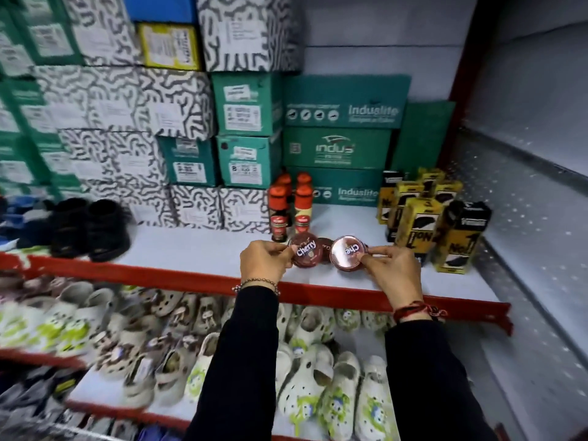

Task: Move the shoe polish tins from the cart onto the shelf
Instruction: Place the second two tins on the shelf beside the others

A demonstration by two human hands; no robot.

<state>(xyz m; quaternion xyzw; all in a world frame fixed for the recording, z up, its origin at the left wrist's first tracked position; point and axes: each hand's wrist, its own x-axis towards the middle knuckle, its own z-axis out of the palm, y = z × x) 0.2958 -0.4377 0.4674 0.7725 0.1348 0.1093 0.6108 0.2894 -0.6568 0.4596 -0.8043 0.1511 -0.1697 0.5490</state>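
Note:
Two round dark-red "Cherry" shoe polish tins are at the front of the white shelf (pixel 197 249) with its red edge. My left hand (pixel 265 261) grips the left tin (pixel 306 249), which is tilted toward me. My right hand (pixel 393 268) holds the right tin (pixel 346 253) by its rim, its shiny lid facing up. A third tin (pixel 325 246) rests on the shelf between and behind them, mostly hidden. The cart is out of view.
Red-capped polish bottles (pixel 288 206) stand just behind the tins, with yellow-black boxes (pixel 426 218) to the right. Stacked shoe boxes (pixel 248 122) fill the back, and black shoes (pixel 89 227) sit at left. White clogs (pixel 305 370) crowd the lower shelf.

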